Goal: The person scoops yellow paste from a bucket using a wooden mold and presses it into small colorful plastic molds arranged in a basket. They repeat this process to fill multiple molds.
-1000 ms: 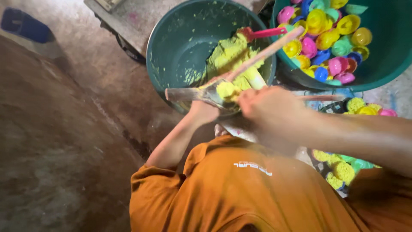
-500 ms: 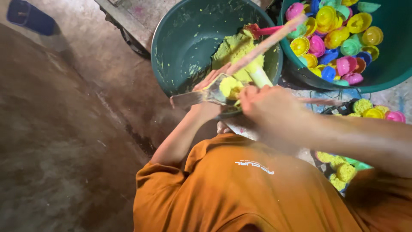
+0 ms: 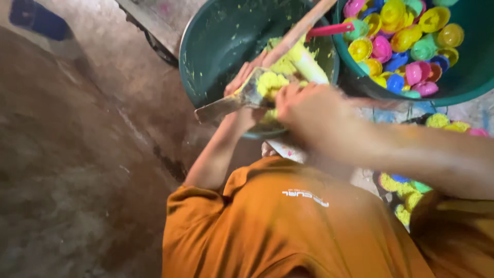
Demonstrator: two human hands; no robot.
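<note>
My left hand (image 3: 246, 92) grips a flat metal scoop (image 3: 226, 104) heaped with yellow paste (image 3: 271, 82), held at the near rim of a dark green basin (image 3: 216, 41). My right hand (image 3: 309, 105) is curled right beside the scoop, fingertips against the paste. Its back faces me, so whatever is in its palm is hidden. A long wooden stick (image 3: 298, 31) slants across the basin over more yellow paste. My orange shirt (image 3: 288, 221) fills the bottom of the view.
A teal basin (image 3: 463, 87) at the upper right holds several small coloured cups in yellow, pink, blue and green, plus a pink-handled tool (image 3: 329, 30). More filled cups (image 3: 406, 188) lie under my right forearm. Brown floor (image 3: 77, 154) spreads to the left.
Both hands stay together at the scoop and have shifted slightly towards the green basin's rim. The stick now lies steeper across the basin.
</note>
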